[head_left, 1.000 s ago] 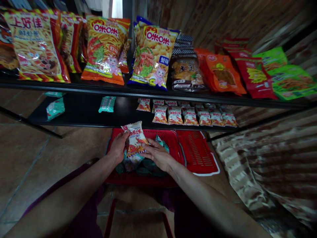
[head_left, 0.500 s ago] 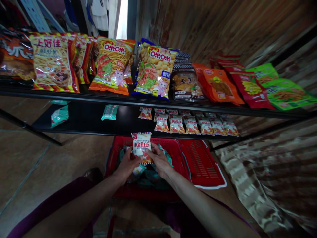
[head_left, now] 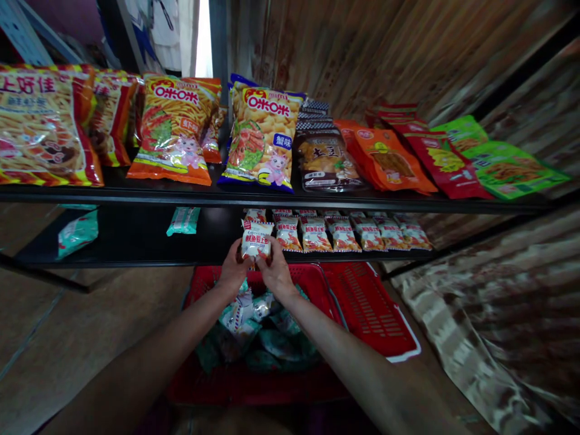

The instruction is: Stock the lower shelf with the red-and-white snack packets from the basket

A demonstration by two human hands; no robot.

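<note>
A small white and orange snack packet (head_left: 256,240) is held upright between both hands at the front edge of the lower shelf (head_left: 222,232). My left hand (head_left: 235,266) grips its left side, and my right hand (head_left: 275,270) grips its right side, thumbs on the lower front. To its right stand rows of matching packets (head_left: 316,234). Below my forearms, a red basket (head_left: 327,302) holds several green packets (head_left: 276,343) and some white ones (head_left: 238,311).
Large snack bags (head_left: 265,139) line the upper shelf (head_left: 181,197). Green packets (head_left: 183,220) lie on the lower shelf's left part. A second red basket (head_left: 369,302) is at the right, near a crumpled sheet (head_left: 457,320). A slanting shelf leg (head_left: 49,278) stands at left.
Both hands have moved forward and up with the packet, from above the basket to the lower shelf's edge. The packet's print now reads upright. The camera view has shifted slightly.
</note>
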